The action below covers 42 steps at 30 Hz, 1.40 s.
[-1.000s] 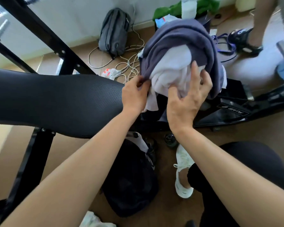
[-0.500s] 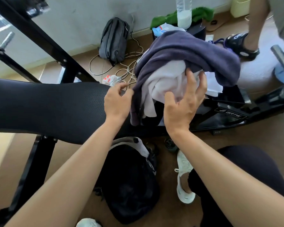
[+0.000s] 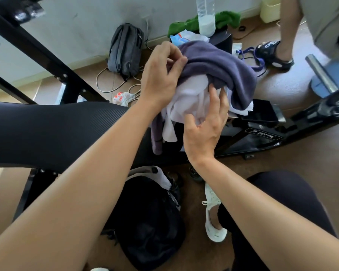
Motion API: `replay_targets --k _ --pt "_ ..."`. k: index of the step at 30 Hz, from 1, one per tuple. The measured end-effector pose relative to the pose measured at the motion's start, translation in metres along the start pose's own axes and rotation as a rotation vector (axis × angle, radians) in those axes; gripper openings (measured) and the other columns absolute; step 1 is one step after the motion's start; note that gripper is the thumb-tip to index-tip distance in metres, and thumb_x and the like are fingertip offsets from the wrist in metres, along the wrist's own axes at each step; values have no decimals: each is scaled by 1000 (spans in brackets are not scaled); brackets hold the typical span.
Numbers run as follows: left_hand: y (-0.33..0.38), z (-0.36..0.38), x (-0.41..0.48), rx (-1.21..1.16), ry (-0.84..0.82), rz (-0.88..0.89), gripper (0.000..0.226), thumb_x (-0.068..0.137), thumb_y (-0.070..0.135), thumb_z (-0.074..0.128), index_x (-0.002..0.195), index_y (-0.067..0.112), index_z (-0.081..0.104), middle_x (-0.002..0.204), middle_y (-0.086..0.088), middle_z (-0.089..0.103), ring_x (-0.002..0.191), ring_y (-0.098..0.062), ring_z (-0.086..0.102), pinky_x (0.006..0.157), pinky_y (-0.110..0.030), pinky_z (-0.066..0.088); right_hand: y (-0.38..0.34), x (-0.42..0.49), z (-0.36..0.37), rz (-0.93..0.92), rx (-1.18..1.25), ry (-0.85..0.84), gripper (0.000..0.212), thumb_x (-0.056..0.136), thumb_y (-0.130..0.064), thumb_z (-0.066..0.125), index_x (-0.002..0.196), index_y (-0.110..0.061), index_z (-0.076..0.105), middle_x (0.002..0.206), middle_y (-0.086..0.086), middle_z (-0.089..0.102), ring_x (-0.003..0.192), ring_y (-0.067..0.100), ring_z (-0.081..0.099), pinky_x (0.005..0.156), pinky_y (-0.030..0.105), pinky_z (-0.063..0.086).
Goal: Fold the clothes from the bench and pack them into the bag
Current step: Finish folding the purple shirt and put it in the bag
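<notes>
Bag: on the floor, under the arms.
Left hand: pinched the purple top, heaped at the bench end.
Right hand: flat-fingered, propping the white shirt.
Risk: a tug could have dumped the shirt floorward.

Approach to the black bag from above is found unobstructed, though it is hemmed at 10 o'clock by the bench pad, at 3 o'clock by a white shoe and at 12 o'clock by the clothes pile, behind which a bottle is stood.
</notes>
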<state>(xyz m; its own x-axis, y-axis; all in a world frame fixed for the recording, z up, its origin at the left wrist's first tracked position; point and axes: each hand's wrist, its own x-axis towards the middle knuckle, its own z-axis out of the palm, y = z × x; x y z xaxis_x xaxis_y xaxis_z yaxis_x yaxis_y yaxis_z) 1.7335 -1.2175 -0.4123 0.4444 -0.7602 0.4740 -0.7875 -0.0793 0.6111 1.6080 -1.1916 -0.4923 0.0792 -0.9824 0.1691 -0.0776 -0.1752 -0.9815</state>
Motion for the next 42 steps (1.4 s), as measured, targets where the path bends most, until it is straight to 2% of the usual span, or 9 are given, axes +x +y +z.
replay_targets --k 2,5,11,16,21,28,33,37,42 --pt "-2 -7 -6 -37 -145 62 37 93 32 68 124 12 64 114 -8 56 108 -16 58 100 -32 50 0 -1 2 -1 15 0 75 78 -18 59 150 -26 42 163 2 24 142 21 29 107 53 44" --pt "-1 -5 -5 120 -238 74 61 84 50 70 141 33 58 128 -3 48 124 -23 51 111 -38 42 0 -3 4 11 24 1 77 78 -18 58 153 -26 39 163 4 23 145 22 27 110 53 41" --pt "16 8 7 81 -30 24 28 84 46 65 103 29 76 105 3 58 100 -22 63 89 -41 52 -2 -6 4 17 52 -24 80 78 -24 56 155 -28 35 165 4 20 148 16 22 118 51 33" --pt "-3 -7 19 -42 209 -325 30 87 52 63 65 32 56 71 -2 60 87 -33 64 67 -35 44 -2 -6 6 33 41 -55 83 81 -25 61 157 -30 30 167 -1 15 140 0 17 121 48 28" --pt "-39 -48 -16 -61 284 -466 7 91 35 64 88 31 69 84 11 70 88 -13 68 85 -35 56 -10 -9 7 43 -92 -100 87 82 -23 59 159 -33 22 168 4 6 151 24 11 119 59 16" --pt "-61 -91 -76 -33 417 -694 11 97 29 59 87 25 62 82 10 63 75 -6 58 72 -23 50 -15 -13 8 1 -146 -61 86 81 -19 64 157 -36 27 167 7 10 150 30 18 113 59 23" --pt "-57 -117 -118 -151 357 -752 9 98 29 62 98 21 67 96 1 71 90 -12 69 79 -28 57 -20 -18 6 -7 -305 -15 88 77 -25 65 156 -37 28 167 8 10 149 37 18 114 65 23" --pt "-45 -132 -159 -317 362 -845 13 97 22 68 88 13 72 83 0 72 76 -9 67 70 -23 55 -32 -41 5 -23 -325 -5 87 76 -22 61 157 -30 31 167 10 12 150 37 15 113 66 24" --pt "-22 -162 -223 -479 139 -897 17 96 13 69 96 -4 73 86 -16 74 78 -21 70 71 -29 57 -39 -92 -1 -44 -238 -163 75 80 -21 66 151 -26 42 161 1 31 146 25 26 112 56 27"
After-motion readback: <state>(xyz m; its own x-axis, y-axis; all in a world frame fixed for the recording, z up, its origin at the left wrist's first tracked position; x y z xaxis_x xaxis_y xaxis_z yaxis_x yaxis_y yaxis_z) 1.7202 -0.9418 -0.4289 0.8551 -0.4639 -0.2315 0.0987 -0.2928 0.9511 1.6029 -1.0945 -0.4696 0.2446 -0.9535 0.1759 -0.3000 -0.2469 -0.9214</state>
